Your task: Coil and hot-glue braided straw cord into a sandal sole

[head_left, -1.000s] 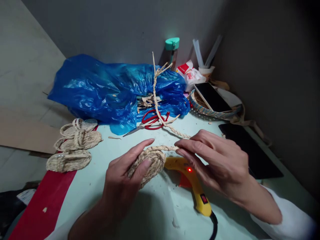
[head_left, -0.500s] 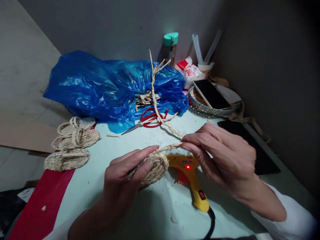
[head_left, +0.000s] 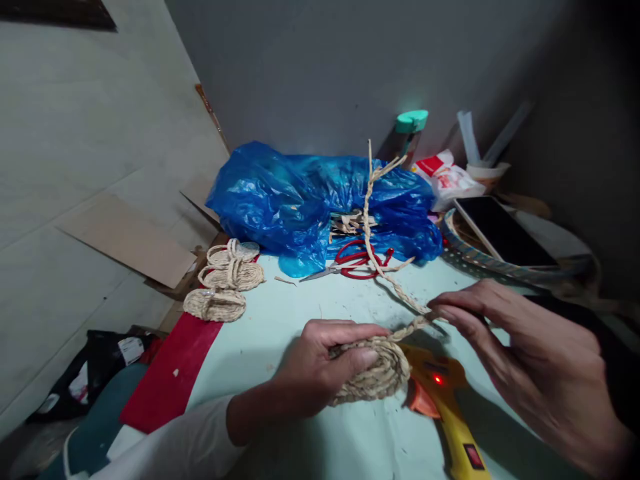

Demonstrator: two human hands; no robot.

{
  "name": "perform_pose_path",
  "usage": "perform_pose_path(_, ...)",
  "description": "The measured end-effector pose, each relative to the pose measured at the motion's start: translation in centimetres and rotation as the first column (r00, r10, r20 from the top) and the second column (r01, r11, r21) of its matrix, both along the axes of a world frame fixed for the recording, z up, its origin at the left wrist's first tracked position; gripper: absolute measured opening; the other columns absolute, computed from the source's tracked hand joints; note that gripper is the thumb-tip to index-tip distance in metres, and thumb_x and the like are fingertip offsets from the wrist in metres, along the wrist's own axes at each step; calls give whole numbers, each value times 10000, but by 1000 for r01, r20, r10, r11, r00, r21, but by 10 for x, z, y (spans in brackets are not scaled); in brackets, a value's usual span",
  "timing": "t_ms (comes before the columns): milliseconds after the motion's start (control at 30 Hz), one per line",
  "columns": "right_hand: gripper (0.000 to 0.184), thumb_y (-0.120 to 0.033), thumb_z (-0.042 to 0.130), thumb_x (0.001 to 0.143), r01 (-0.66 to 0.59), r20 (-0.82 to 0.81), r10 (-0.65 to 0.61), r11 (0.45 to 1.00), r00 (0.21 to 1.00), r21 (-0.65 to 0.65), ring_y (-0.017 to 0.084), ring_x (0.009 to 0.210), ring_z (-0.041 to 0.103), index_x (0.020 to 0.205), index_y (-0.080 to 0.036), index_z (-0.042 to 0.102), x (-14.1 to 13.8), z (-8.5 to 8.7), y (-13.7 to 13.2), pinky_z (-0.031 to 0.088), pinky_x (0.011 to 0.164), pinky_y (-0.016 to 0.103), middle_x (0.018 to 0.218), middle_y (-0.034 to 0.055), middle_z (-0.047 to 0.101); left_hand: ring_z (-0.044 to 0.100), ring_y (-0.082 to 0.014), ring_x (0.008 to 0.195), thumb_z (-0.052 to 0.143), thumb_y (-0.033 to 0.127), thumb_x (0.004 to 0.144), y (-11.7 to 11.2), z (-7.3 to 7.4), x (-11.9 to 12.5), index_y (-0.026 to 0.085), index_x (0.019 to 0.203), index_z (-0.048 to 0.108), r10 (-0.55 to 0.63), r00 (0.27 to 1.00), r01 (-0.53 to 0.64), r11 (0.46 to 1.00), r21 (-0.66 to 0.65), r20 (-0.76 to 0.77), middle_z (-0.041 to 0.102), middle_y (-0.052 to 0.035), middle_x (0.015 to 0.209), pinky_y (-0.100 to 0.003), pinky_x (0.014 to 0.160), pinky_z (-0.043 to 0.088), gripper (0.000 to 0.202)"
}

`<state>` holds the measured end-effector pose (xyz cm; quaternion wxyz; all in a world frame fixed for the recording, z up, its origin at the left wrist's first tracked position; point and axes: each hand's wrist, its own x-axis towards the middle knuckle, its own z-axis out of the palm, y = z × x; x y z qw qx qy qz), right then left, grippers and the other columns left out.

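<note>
Down on the near part of the pale green surface (head_left: 280, 333), the left hand (head_left: 325, 370) has the braided coil (head_left: 383, 373) in its grip: thumb pressed across the face, fingers laid along the upper edge, the straw rounds tipped up into view. Out from the coil's top right comes the braid (head_left: 411, 328), and there's the right hand (head_left: 535, 367) on it, grip pinched between thumb and fingertips, just a short stretch of plait between the two hands. Beyond that pinch the braid runs on, across the handles of the red scissors (head_left: 356, 272) and up in front of the blue plastic bag (head_left: 280, 193), ending in a spray of loose strands. Right beside the coil lies the yellow glue gun (head_left: 450, 390), red light glowing, orange trigger showing, nose partly hidden; whether the two touch, can't tell from this angle. Over to the left, three small woven slippers (head_left: 245, 275) sit in a row, the nearest by the red strip (head_left: 173, 370). And across on the far right, a phone (head_left: 507, 232) rests on a round basket (head_left: 470, 257), with a cup (head_left: 487, 175) of translucent sticks (head_left: 469, 137), a red-and-white packet (head_left: 443, 175) and a turquoise-lidded bottle (head_left: 413, 121) behind.
</note>
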<state>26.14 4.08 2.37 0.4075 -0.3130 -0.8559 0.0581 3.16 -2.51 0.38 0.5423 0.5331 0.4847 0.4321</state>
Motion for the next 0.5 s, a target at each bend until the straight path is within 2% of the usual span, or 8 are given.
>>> perform_pose_path(133,119,-176,557,1003,-16,44,13,998,999,65,177,757,644,1092,-228,618,-2,-8,7,505,653,290,880,61,675,734,-247,944,782,299,787,5,-6,-2,200,1058,827,60,964,-5,979,-206,259,818,-74,1029,-330,868,537,292)
perform_pose_path(200,156,-189,545,1007,-1,65,-4,997,998,73,204,812,665,1141,-241,606,-3,-14,11,521,684,317,942,73,702,730,-238,894,823,299,734,10,-9,-3,172,1027,831,101,929,-9,968,-251,355,817,-87,981,-327,852,531,320)
perform_pose_path(333,213,-201,530,1012,46,85,-55,994,995,96,246,902,668,1209,-242,597,-3,-20,18,536,756,373,1051,101,721,729,-226,806,852,290,656,19,-13,-2,141,994,830,166,878,-46,963,-266,449,809,-107,929,-326,790,537,370)
perform_pose_path(433,234,-190,543,999,128,59,-138,980,989,151,307,1042,640,1224,-232,594,2,-12,14,510,892,468,1166,154,703,730,-218,792,842,274,638,26,-12,-5,130,984,829,225,846,-109,961,-256,483,806,-108,876,-316,789,539,374)
perform_pose_path(500,210,-204,588,979,218,48,-232,955,972,199,325,1060,636,1187,-228,606,8,-6,6,498,920,485,1159,165,700,733,-219,803,844,265,625,30,-11,-10,130,970,830,264,830,-163,957,-239,491,805,-103,857,-314,802,542,371)
